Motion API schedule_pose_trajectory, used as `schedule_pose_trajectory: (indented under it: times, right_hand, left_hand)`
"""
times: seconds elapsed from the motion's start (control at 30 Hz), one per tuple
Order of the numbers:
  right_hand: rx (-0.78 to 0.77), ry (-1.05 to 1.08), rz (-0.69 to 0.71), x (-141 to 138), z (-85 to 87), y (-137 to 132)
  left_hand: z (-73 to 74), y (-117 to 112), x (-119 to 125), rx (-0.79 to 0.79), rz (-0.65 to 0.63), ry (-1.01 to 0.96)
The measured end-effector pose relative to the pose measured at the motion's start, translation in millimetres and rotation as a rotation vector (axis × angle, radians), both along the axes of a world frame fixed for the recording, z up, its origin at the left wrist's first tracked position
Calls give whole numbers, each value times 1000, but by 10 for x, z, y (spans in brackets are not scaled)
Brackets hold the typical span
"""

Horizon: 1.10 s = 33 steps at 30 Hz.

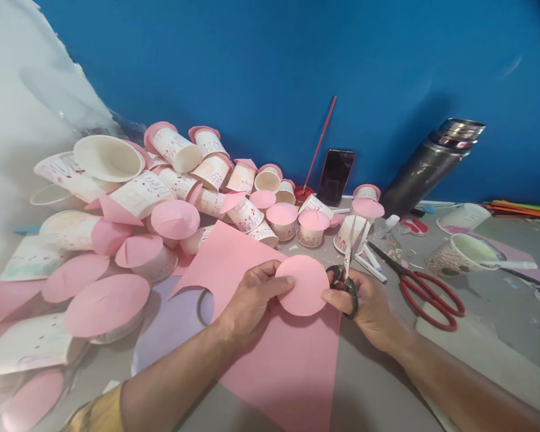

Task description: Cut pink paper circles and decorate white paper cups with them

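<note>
My left hand (251,295) pinches the left edge of a pink paper circle (302,285) held just above a large pink paper sheet (283,354). My right hand (364,306) touches the circle's right edge with its fingertips and holds small dark-handled scissors (347,273), blades pointing up and away. The sheet lies flat on the grey table and has round pieces cut out of its left edge.
A heap of paper cups with pink paper cones (162,192) fills the left. Red-handled scissors (425,288) lie to the right, near a patterned cup (459,255), a steel flask (432,159) and a phone (336,176) leaning on the blue wall.
</note>
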State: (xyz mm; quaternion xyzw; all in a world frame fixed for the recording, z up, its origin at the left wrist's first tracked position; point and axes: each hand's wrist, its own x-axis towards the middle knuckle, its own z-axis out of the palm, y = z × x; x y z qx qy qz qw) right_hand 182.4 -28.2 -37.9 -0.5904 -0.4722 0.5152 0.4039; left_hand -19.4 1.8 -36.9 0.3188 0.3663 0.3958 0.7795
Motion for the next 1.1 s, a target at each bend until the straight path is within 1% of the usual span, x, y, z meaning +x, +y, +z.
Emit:
schedule_pose_trajectory:
  times: [0.07, 0.13, 0.33, 0.43, 0.5, 0.6, 0.8, 1.1]
  right_hand:
    - [-24, -12, 38, -26, 43, -8]
    - [-52, -5, 109, -27, 72, -14]
    - [-52, 47, 472, 146, 84, 3]
    - [-76, 24, 553, 217, 69, 6]
    - [-105, 23, 577, 228, 56, -1]
    - [-131, 36, 574, 214, 38, -18]
    - [-138, 51, 573, 209, 32, -34]
    - [-135, 42, 567, 213, 33, -31]
  left_hand:
    - [5, -13, 14, 23, -28, -27]
    - [8, -14, 14, 44, -26, -25]
    - [80, 34, -54, 25, 55, 2]
    - [118, 42, -69, 6, 92, 12]
    - [124, 40, -70, 0, 119, 22]
    - [113, 40, -68, 8, 137, 40]
    - [94, 41, -76, 18, 116, 69]
    - [122, 43, -84, 20, 106, 91]
